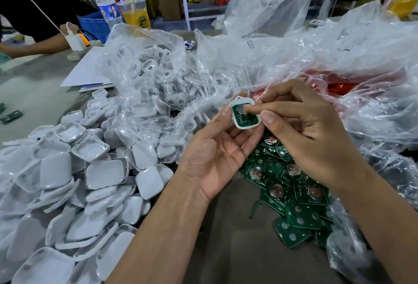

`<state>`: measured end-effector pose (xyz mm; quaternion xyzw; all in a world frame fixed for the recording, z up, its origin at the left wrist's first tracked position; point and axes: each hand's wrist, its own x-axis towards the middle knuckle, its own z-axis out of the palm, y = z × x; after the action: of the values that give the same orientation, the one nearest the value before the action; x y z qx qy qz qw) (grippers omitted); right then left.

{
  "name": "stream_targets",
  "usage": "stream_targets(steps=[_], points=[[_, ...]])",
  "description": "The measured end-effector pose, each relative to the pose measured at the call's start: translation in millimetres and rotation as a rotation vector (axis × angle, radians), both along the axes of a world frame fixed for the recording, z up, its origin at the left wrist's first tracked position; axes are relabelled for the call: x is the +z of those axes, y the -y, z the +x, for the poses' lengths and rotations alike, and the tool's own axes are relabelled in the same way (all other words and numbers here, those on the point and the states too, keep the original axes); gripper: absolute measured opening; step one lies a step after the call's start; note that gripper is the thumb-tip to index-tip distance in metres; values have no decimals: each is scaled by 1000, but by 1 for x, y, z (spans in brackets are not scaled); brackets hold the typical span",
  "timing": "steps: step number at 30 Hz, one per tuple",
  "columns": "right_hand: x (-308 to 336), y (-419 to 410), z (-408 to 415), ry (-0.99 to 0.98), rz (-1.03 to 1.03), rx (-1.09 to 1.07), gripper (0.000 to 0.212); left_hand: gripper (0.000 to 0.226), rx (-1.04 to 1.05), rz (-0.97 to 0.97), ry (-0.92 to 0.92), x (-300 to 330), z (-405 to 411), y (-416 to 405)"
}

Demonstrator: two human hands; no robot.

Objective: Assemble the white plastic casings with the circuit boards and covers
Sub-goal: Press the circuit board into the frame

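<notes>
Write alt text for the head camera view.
Two hands hold a white casing with a green circuit board inside: the left hand grips it while the right hand presses the board. White covers lie left, loose boards below right.

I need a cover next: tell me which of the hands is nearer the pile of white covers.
Left. The left hand holds the casing right beside the pile of white covers. The right hand, pressing the circuit board, sits farther off, above the green boards.
</notes>
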<state>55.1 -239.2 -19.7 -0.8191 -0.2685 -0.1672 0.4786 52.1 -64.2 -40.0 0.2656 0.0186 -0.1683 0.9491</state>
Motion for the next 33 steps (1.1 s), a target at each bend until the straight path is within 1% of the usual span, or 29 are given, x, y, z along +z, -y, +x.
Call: stream_targets(steps=[2, 5, 9, 12, 16, 21, 30, 33], points=[[0, 1, 1, 3, -6, -1, 25, 41, -1, 12, 2, 0, 0, 0], [1, 1, 0, 54, -43, -16, 24, 44, -9, 32, 13, 0, 1, -1], [3, 2, -2, 168, -130, -50, 24, 40, -26, 33, 28, -1, 0, -3], [2, 2, -2, 209, -184, -72, 23, 34, -32, 15, 24, -2, 0, -3], [3, 1, -2, 214, -184, -88, 25, 28, -32, 14, 22, -2, 1, -2], [3, 2, -1, 206, -175, -86, 24, 31, -31, 27, 17, -2, 0, -1], [1, 2, 1, 204, -162, -65, 22, 28, -18, 65, -5, 0, -1, 1], [2, 2, 1, 200, -153, -61, 25, 27, -17, 64, -16, -1, -1, 1]])
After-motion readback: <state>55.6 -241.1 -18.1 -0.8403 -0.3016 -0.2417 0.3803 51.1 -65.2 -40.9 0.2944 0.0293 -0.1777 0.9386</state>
